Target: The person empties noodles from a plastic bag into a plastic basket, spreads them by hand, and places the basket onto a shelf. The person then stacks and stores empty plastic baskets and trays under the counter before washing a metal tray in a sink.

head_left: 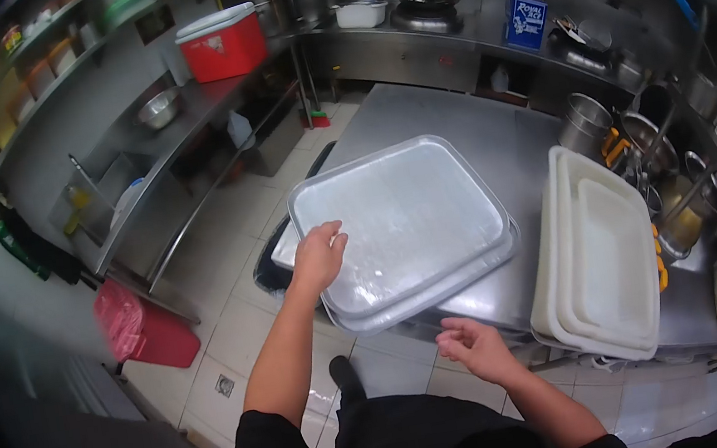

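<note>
A shallow silver metal baking tray (403, 218) lies on top of another metal tray (441, 290), their rims offset. The stack rests at the front left of the steel table (415, 106), its near edge jutting past the table edge. My left hand (319, 257) is over the left rim of the upper tray, fingers stretched out and thumb apart; whether it presses on the metal I cannot tell. Just in front of the trays, my right hand (475, 350) hangs in the air with loosely bent fingers, holding nothing.
Nested off-white plastic tubs (602, 263) stand on the table's right, beside steel pots (586, 114) and utensils. A red bin (149, 331) sits on the floor at left. A red cooler (224, 50) and metal bowl (160, 110) are on the left counter; a blue tin (525, 20) stands behind.
</note>
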The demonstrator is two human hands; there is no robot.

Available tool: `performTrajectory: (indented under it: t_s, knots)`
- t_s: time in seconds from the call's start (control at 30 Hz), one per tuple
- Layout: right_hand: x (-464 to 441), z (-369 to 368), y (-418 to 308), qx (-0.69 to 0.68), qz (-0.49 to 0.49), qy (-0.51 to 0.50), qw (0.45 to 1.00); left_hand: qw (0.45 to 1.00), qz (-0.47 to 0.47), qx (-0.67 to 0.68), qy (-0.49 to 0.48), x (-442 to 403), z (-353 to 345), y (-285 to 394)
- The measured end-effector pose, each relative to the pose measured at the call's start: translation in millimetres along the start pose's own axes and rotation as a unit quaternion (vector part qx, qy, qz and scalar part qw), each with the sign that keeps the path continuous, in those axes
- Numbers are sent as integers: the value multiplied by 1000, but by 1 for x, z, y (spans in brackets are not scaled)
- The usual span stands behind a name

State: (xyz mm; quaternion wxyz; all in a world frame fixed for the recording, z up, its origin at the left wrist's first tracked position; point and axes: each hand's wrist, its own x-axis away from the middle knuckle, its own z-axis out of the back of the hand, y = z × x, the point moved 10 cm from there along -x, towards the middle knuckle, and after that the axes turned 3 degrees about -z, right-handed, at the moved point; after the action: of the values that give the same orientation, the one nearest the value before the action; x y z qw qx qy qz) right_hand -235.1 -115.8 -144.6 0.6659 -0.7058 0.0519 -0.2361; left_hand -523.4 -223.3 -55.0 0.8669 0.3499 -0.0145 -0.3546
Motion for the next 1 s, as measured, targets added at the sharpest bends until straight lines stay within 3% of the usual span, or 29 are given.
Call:
performTrajectory:
  t_s: [0.1, 0.17, 0.2, 0.3, 0.5, 0.53, 0.63, 0.73, 0.77, 0.8, 0.83, 0.9, 0.93, 1.0]
  knots:
    - [-45, -1, 14, -150, -156, 85, 973, 992, -57, -113, 29, -72, 9, -36]
    - [-74, 2, 15, -125, -198, 105, 967, 962, -120, -236, 63, -120, -3, -64]
    - [-82, 4, 20, -125, -223, 119, 960, 956, -144, -255, 34, -139, -10, -76]
    - [-97, 7, 17, -104, -275, 186, 938, 970, -18, -142, -197, -184, -39, -124]
    - [-100, 7, 27, -163, -299, 298, 891, 972, -16, -63, -226, -207, -36, -143]
    - [-105, 9, 27, -211, -262, 294, 894, 975, -5, -37, -221, -205, -32, -150]
    - [-122, 22, -14, -173, -205, 331, 905, 981, -20, 63, -183, -216, -32, -184]
    - [-165, -3, -158, -102, -78, 349, 928, 946, 73, 209, -235, -214, -52, -214]
    - [-182, 6, -191, -101, -21, 347, 932, 917, 105, 292, -249, -208, -58, -212]
    - [-199, -37, -282, -57, 100, 294, 949, 879, 136, 375, -262, -199, -68, -202]
    - [-205, -43, -335, 48, 200, 334, 920, 830, 170, 455, -273, -190, -78, -187]
    - [-232, -108, -433, 193, 249, 248, 916, 747, 291, 524, -287, -160, -54, -142]
    - [-243, -117, -464, 326, 298, 285, 851, 697, 290, 578, -310, -153, -75, -130]
    - [-267, -178, -495, 441, 322, 252, 799, 578, 291, 681, -343, -143, -96, -105]
